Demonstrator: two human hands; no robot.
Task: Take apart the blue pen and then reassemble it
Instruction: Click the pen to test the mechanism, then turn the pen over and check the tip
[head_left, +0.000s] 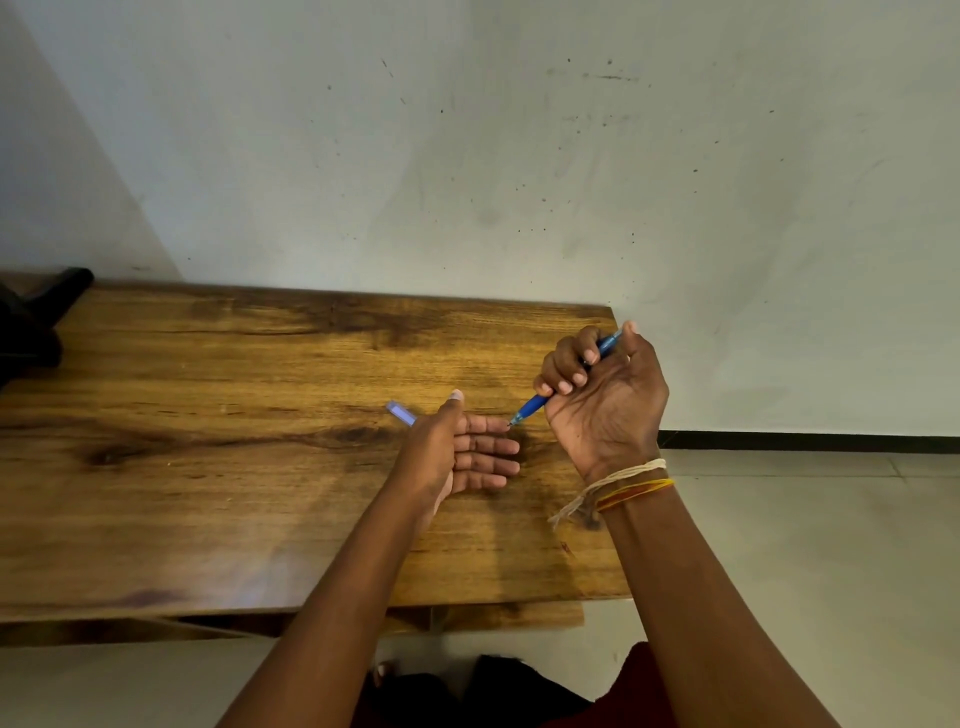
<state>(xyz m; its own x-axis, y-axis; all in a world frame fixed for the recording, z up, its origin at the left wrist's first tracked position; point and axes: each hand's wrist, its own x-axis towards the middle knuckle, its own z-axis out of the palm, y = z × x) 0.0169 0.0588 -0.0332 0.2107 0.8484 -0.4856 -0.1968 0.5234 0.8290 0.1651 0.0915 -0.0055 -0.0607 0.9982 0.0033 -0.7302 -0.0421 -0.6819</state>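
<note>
Currently: right hand (605, 395) fingers closed around slim blue plastic pen (535, 402) | left hand (462, 452) open, empty | pale cap (401, 413) off on wooden table (234, 467) | disassembly apparently just begun; reassembly remains

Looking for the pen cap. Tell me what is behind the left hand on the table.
A pale blue cap-like piece pokes out from behind the left hand on the wooden table. Its near end is hidden by the hand, so its full length and resting contact cannot be seen.
</note>
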